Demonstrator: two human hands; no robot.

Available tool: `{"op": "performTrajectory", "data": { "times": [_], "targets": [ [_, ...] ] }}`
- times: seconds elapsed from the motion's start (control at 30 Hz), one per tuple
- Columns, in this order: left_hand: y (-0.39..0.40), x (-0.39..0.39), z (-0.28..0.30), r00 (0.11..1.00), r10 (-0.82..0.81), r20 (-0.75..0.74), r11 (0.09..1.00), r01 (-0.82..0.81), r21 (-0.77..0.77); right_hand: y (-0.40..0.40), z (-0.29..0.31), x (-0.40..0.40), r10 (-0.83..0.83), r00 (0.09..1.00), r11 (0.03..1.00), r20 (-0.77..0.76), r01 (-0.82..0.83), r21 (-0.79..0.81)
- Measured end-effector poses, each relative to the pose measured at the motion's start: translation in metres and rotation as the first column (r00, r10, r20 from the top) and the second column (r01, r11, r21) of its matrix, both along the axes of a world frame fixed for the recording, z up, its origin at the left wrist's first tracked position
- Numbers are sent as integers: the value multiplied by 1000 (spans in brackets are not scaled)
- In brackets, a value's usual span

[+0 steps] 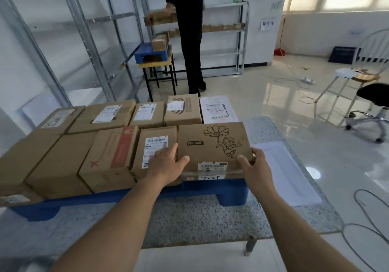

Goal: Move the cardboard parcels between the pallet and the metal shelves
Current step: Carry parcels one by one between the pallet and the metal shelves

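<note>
A: The POP MART parcel (212, 143), where is it against the hands?

B: Right between them. The left hand (168, 162) grips its near-left corner, thumb on the front face and fingers up along the left side. The right hand (255, 164) grips the near-right corner, thumb on top at the edge and fingers wrapped round the right side. Both hands are clasped on that one box.

A: And where does the box sit?

B: At the near-right end of the blue pallet (231, 189), touching the labelled parcel (156, 147) on its left. The pallet stands on a speckled stone table (189, 219).

A: What lies past it?

B: A parcel with a red stripe (111, 155) further left in the same row, then a back row of brown parcels (147, 113) and a white parcel (216, 109) just behind the held one.

A: Further off?

B: A person in black (189, 29) stands at the metal shelves (223, 27), hands on a box there, beside a second small blue pallet (150, 54) on a stand.
</note>
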State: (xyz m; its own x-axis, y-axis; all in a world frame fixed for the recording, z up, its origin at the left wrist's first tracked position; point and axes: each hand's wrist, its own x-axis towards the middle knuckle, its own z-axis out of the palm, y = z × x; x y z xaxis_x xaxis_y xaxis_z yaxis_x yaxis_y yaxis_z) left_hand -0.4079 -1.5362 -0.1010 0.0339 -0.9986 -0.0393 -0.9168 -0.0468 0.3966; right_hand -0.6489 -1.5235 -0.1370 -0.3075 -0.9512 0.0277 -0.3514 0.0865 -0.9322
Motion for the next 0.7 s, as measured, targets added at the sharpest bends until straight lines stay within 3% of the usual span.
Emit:
{"op": "performTrajectory", "data": {
  "times": [0.2, 0.37, 0.7],
  "targets": [
    [-1, 7, -23, 977, -68, 204, 995, 52, 81, -13, -16, 1, 33, 999, 996, -37, -30, 78],
    [-2, 10, -28, 961, -94, 258, 994, 75, 82, -22, -20, 2, 40, 999, 994, -18, -38, 102],
    [-5, 13, -27, 961, -55, 273, 992, 84, -96, -32, -21, 6, 42, 999, 993, -1, -41, 110]
  ]
}}
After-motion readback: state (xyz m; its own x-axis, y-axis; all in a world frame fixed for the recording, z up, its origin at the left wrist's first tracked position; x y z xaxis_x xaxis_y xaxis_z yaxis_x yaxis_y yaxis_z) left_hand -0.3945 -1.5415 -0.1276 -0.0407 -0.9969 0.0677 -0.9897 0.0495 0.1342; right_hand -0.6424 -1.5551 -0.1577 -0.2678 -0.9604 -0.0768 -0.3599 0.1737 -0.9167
